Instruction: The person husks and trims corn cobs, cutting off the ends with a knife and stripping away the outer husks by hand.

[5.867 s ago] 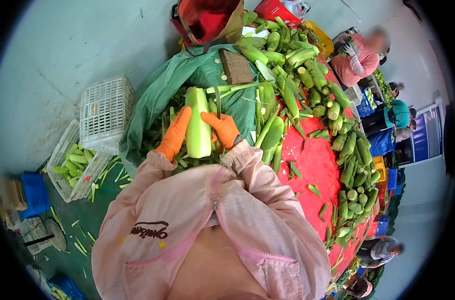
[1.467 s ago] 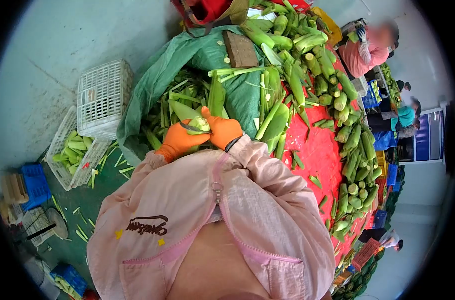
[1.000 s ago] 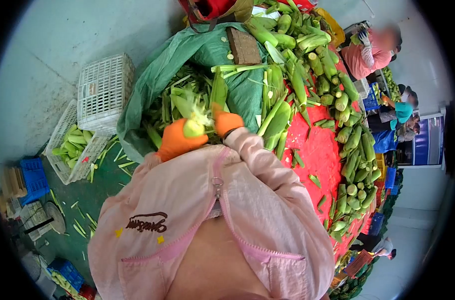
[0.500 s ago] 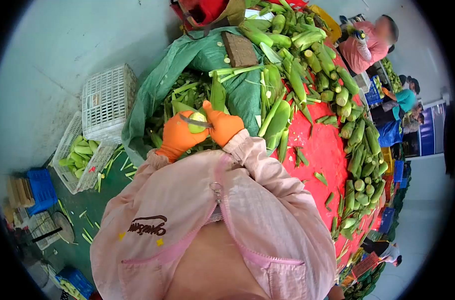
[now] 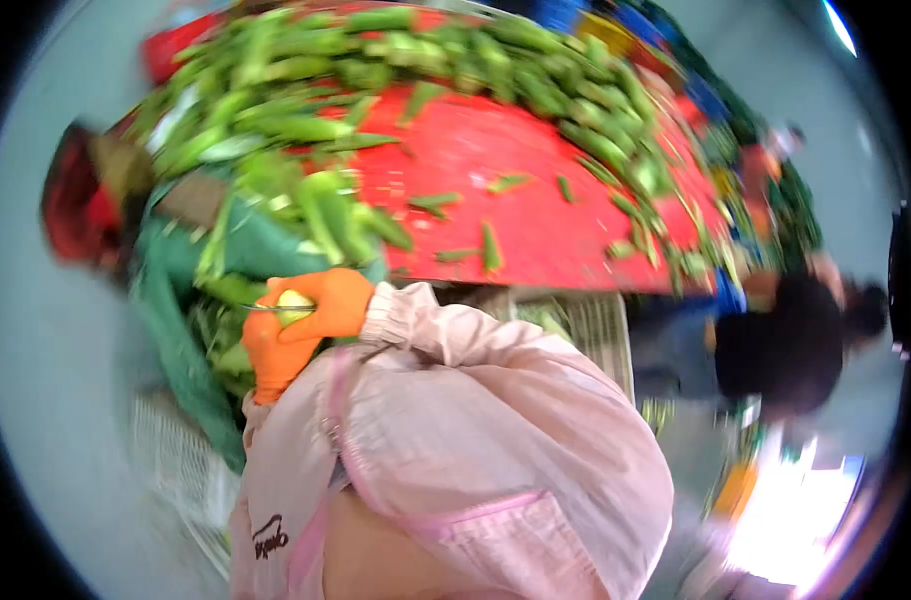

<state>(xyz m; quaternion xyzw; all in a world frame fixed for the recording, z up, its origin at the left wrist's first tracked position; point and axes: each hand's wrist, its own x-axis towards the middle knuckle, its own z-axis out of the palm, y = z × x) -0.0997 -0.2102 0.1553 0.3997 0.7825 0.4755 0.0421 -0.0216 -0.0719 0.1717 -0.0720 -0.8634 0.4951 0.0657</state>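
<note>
Both my hands wear orange gloves and are close together in front of my chest. My left hand (image 5: 273, 355) is closed around an ear of corn (image 5: 294, 306), whose pale cut end shows between the gloves. My right hand (image 5: 337, 302) grips a small knife (image 5: 260, 307); its thin blade lies across the corn, and its handle is hidden in the glove. Beneath the hands, green husks (image 5: 225, 345) fill a green sack (image 5: 180, 345). The view is blurred by motion.
A red table (image 5: 455, 215) carries heaped corn ears (image 5: 455, 55) and loose husk pieces. A brown block (image 5: 193, 198) rests on the sack. White crates stand below the table (image 5: 600, 330) and at lower left (image 5: 180, 450). A person in dark clothing (image 5: 780, 345) is at right.
My view has swung to the right, so the table now fills more of the top. Both hands appear further left, still holding the corn and knife.
</note>
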